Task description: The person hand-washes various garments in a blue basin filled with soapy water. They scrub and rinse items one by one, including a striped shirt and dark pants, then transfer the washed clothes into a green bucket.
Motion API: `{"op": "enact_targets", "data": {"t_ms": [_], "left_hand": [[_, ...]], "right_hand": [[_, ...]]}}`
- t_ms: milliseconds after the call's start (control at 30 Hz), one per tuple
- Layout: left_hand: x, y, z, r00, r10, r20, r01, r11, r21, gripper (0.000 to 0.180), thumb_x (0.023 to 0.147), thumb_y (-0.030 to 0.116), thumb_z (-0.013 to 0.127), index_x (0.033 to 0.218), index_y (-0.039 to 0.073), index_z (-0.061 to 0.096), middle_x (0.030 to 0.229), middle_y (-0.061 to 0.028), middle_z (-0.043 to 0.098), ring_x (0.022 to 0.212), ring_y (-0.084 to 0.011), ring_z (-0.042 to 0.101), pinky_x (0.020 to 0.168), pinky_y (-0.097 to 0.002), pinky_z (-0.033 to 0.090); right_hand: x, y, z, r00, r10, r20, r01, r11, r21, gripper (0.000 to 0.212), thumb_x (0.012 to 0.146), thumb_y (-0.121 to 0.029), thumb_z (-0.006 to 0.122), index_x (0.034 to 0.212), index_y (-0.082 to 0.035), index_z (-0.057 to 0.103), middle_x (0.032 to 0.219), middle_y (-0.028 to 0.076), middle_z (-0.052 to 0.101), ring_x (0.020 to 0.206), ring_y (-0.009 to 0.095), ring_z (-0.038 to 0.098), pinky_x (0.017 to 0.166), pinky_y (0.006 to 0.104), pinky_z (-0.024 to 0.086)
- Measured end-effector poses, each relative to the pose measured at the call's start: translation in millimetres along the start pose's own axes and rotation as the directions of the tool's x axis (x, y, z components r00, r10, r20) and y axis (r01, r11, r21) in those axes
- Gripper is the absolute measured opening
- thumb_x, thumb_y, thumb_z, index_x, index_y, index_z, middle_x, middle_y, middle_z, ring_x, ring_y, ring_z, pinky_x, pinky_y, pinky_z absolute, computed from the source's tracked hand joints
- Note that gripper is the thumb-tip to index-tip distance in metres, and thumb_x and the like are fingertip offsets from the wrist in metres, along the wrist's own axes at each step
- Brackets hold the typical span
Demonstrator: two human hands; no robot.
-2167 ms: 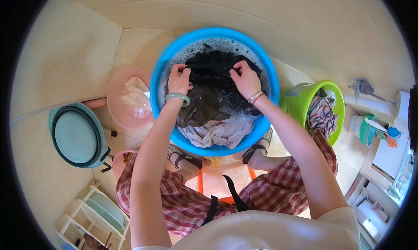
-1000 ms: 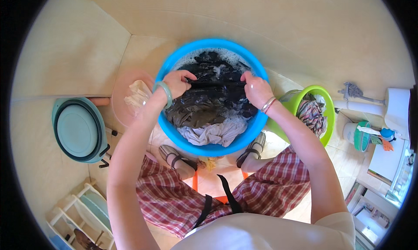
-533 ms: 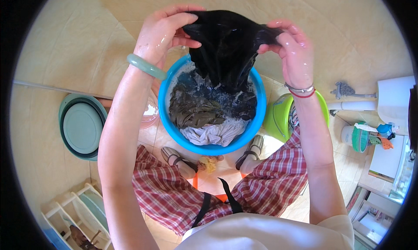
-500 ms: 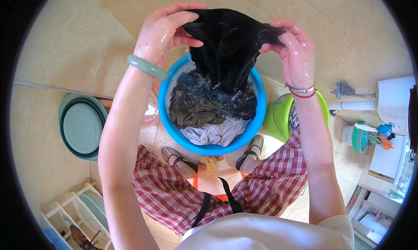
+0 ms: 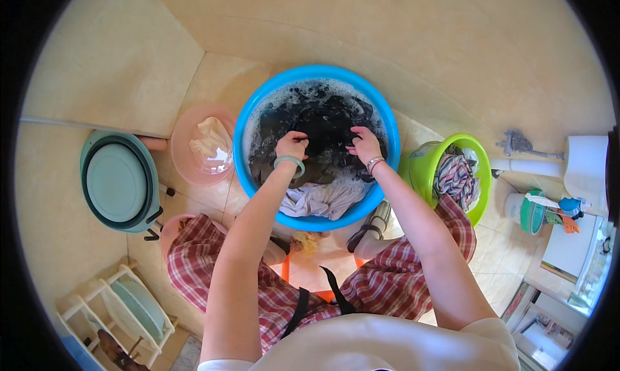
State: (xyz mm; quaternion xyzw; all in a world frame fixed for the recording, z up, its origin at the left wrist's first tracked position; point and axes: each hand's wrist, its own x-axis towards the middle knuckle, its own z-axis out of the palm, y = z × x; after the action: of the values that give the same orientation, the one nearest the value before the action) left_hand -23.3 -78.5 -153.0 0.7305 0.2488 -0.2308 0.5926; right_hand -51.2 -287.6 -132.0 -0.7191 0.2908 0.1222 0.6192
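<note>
A round blue basin [image 5: 239, 145] of sudsy water stands between my feet. In it a soaked black garment [image 5: 329, 122] lies spread over the water. My left hand [image 5: 294, 145], with a pale green bangle at the wrist, is closed with its fingers pinched on the left part of that cloth. Opposite it, my right hand [image 5: 364, 145] is curled with fingertips on the cloth's right part. Along the basin's near side a pale lilac-grey cloth [image 5: 323, 200] is bunched up, partly wet. Which garment edges lie underwater is hidden by the suds.
On the left are a pink basin [image 5: 183, 142] holding a white cloth and a grey-green collapsible basin [image 5: 116, 190]. A lime green bucket [image 5: 479, 213] of striped laundry stands by my right knee. A white rack [image 5: 97, 293] sits lower left; tiled walls rise behind.
Both hands have come down toward me from above the basin's far side, lowering the raised black garment onto the water. The view has shifted, showing the pink basin and the bucket's laundry more fully.
</note>
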Motion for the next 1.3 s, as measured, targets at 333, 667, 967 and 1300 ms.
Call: {"op": "enact_targets", "data": {"t_ms": [333,667,967,1300], "left_hand": [[-99.6,103.8,8.9,0.870,0.239,0.431,0.241,0.556,-0.795,0.045,0.096,0.032,0.053,0.134,0.009,0.046,0.124,-0.0082,0.056,0.110,-0.0225,0.056,0.099,-0.0406,0.043],[-84.1,13.1,18.3,0.764,0.300,0.572,0.542,0.183,-0.820,0.081,0.086,0.068,0.049,0.139,0.007,0.042,0.135,-0.0168,0.050,0.122,-0.0331,0.050,0.100,-0.0499,0.044],[-39.7,-43.8,22.8,0.842,-0.232,0.487,0.539,0.402,-0.740,0.033,0.093,0.032,0.052,0.109,0.005,0.062,0.111,-0.0111,0.066,0.099,-0.0288,0.064,0.084,-0.0441,0.052],[-130.5,54.5,9.5,0.701,0.181,0.690,0.694,0.050,-0.718,0.048,0.096,0.043,0.045,0.129,0.010,0.055,0.131,-0.0075,0.057,0.118,-0.0264,0.056,0.096,-0.0454,0.045]], "right_hand": [[-56.0,-134.4,-3.3,0.800,-0.552,0.234,0.561,0.827,0.036,0.037,0.077,-0.013,0.075,0.111,-0.007,0.063,0.111,0.011,0.060,0.099,0.022,0.061,0.087,0.0299,0.048],[-158.4,-139.8,-1.8,0.683,-0.634,0.363,0.665,0.745,0.051,0.013,0.076,0.005,0.063,0.086,-0.003,0.062,0.083,0.006,0.053,0.080,0.019,0.053,0.072,0.0279,0.043],[-175.4,-171.4,-31.8,0.724,-0.519,0.455,0.556,0.829,0.062,0.010,0.080,0.001,0.066,0.085,-0.006,0.061,0.091,0.004,0.062,0.082,0.014,0.056,0.076,0.0273,0.047],[48.4,-11.3,-27.6,0.892,-0.417,0.176,0.440,0.889,-0.124,0.016,0.083,-0.003,0.066,0.099,-0.005,0.068,0.101,0.004,0.068,0.093,0.014,0.063,0.087,0.0271,0.048]]}}
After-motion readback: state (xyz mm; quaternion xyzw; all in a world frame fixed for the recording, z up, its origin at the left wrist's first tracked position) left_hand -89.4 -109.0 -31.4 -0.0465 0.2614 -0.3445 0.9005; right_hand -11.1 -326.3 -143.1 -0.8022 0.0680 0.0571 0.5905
